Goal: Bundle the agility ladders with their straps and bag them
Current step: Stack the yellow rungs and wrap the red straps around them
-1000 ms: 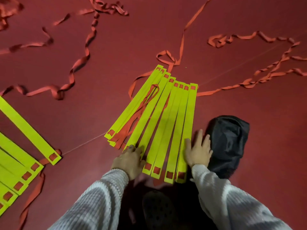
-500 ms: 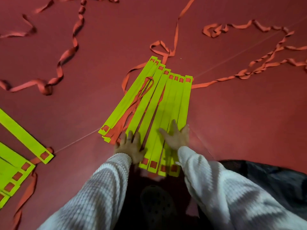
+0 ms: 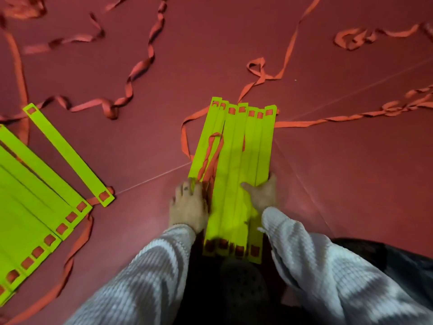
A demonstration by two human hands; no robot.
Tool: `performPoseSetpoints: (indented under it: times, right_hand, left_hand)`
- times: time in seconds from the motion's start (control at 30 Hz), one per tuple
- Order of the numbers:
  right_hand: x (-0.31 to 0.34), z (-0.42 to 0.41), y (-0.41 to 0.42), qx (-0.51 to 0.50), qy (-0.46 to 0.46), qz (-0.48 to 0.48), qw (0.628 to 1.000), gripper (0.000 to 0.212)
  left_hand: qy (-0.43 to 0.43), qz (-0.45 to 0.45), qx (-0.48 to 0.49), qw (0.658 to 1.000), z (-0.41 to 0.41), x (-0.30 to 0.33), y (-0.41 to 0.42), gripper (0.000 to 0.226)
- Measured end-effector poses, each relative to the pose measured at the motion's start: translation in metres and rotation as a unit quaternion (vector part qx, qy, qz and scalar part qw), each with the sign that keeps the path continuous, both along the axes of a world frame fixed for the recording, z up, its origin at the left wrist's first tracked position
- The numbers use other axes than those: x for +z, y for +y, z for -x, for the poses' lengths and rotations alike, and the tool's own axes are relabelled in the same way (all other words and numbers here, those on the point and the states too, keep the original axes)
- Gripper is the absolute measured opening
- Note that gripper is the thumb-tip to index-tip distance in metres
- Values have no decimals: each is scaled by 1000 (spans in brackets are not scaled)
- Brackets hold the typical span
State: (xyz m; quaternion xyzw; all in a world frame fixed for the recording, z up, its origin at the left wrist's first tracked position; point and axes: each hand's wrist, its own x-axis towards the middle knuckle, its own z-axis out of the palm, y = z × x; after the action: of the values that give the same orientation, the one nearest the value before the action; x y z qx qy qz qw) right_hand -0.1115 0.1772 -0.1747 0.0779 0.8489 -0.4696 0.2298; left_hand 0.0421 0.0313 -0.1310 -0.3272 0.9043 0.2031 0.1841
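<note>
A stack of neon-yellow ladder rungs (image 3: 239,165) lies on the red floor in front of me, its slats side by side and nearly parallel. An orange strap loop (image 3: 212,156) lies across the left slats. My left hand (image 3: 188,207) presses against the stack's left edge, fingers reaching onto the strap. My right hand (image 3: 263,197) lies flat on the right slats, thumb spread across them. More orange strap (image 3: 328,119) trails away from the stack's far end to the right.
A second fan of yellow rungs (image 3: 42,195) lies at the left. Loose orange straps (image 3: 140,66) snake over the far floor. A dark bag (image 3: 398,261) shows at the lower right behind my right sleeve. My dark shoe (image 3: 243,292) sits below the stack.
The fanned slats have been pushed together into a tighter, straighter stack. My right hand moved from the bag side onto the slats. The view shifted, so the bag slid to the lower right.
</note>
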Motion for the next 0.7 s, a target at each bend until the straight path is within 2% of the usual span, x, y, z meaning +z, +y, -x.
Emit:
performPoseSetpoints:
  times: [0.07,0.1,0.17,0.2,0.33,0.43,0.5,0.53,0.57,0.6,0.63,0.7]
  right_hand:
    - [-4,5,1,15,-33,-8,999,78]
    - [-3,9,2,11,-59,9,998,66]
    - [7,15,7,-3,-120,77,990,38]
    - [13,18,8,-7,-149,109,983,32]
    - [37,10,6,19,-176,109,978,28]
    - [39,16,-6,32,-184,112,976,33]
    - [38,16,-10,26,-174,129,976,38]
    - [35,14,-10,18,-160,129,978,41]
    - [33,10,-8,18,-155,123,980,47]
    - [31,6,-5,13,-154,120,981,50]
    - [31,4,-5,5,-156,120,980,48]
    - [26,5,-2,-21,-143,116,983,38]
  left_hand:
    - [-37,-56,124,990,2,-14,-18,62]
    - [-55,-89,149,983,-1,-22,-24,61]
    - [-81,-92,128,984,-10,-29,-28,55]
    - [-82,-79,104,988,-14,-28,-26,56]
    - [-86,-24,60,994,-28,-16,7,73]
    - [-42,36,62,997,-16,-11,15,45]
    - [-17,21,107,994,-15,-2,10,38]
    - [0,-12,162,987,-18,3,6,34]
    - [37,-52,245,967,-25,6,2,28]
    - [81,-82,346,931,-36,1,-3,25]
    - [128,-92,459,874,-46,-5,-11,28]
    - [161,-94,664,724,-66,-17,-28,42]
